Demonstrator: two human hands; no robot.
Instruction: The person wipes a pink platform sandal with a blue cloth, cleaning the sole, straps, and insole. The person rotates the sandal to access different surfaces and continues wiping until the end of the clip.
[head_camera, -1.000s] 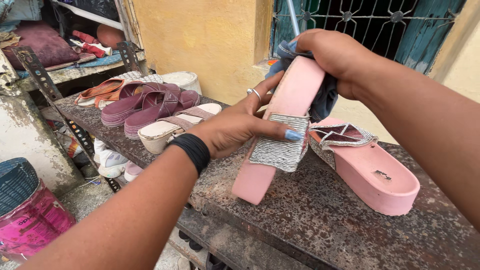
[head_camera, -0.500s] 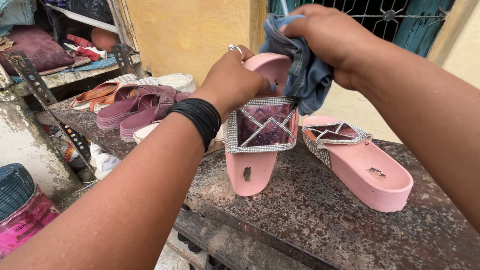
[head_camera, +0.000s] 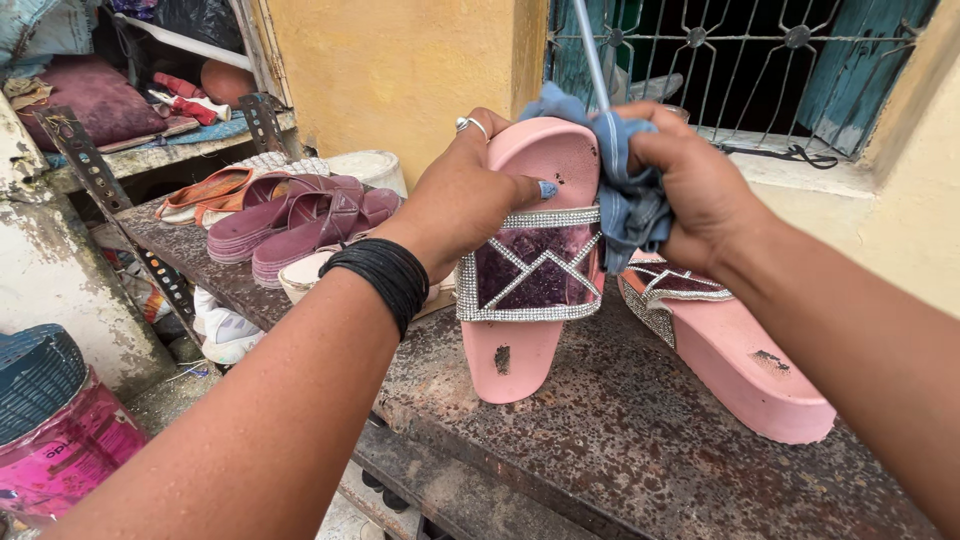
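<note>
Pink sandal (head_camera: 535, 260) is stood on its end on the rusty metal bench (head_camera: 620, 440), tipped up so the footbed faces the person. Left hand (head_camera: 465, 200) has its fingers wrapped round the sandal's edge, bracing it so it can't tip. Right hand (head_camera: 695, 185) is bunched tight on a blue cloth (head_camera: 625, 195) pressed against the upper footbed. Its pink mate (head_camera: 730, 345) lies flat just beside it, and purple sandals (head_camera: 295, 215) sit further back along the bench.

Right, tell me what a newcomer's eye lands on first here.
Centre frame, the left hand holds a pink sandal upright on the rusty slab, its glittery strap facing the camera. The right hand presses a blue cloth to its edge. Its twin lies flat at right.
</note>
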